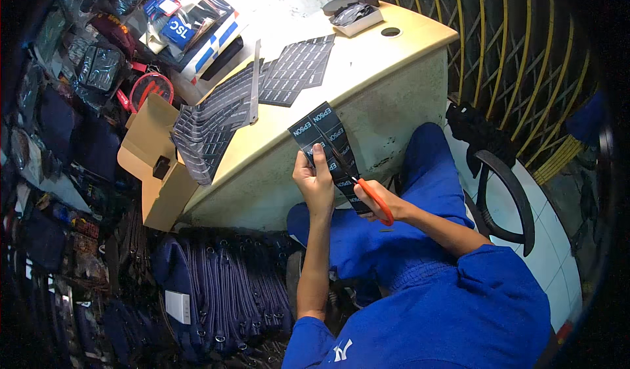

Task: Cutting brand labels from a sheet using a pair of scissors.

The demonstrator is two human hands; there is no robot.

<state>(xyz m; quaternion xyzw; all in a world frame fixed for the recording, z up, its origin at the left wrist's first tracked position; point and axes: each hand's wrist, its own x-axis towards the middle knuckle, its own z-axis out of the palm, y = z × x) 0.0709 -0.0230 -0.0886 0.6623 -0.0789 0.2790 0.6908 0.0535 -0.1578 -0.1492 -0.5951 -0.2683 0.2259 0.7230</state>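
Note:
My left hand (pixel 316 184) pinches a dark strip of printed labels (pixel 338 138) between thumb and fingers, above my lap in front of the table's edge. The strip bears pale lettering in rows. Orange-handled scissors (pixel 376 203) are gripped in my right hand (pixel 388 206). Their blades lie along the middle of the strip, pointing up and left, and the strip looks parted along its length at the upper end. On the table lie a flat dark label sheet (pixel 298 70) and more sheets (pixel 213 116) hanging over the left edge. A metal ruler (pixel 255 86) rests on these.
An opened cardboard box (pixel 159 188) stands at the table's left end. Farther back are a bag-filled carton (pixel 210 47) and a small white tray (pixel 357 22). Dark straps (pixel 230 290) hang below left. A black curved armrest (pixel 518 201) is at right, before a folding metal gate (pixel 505 60).

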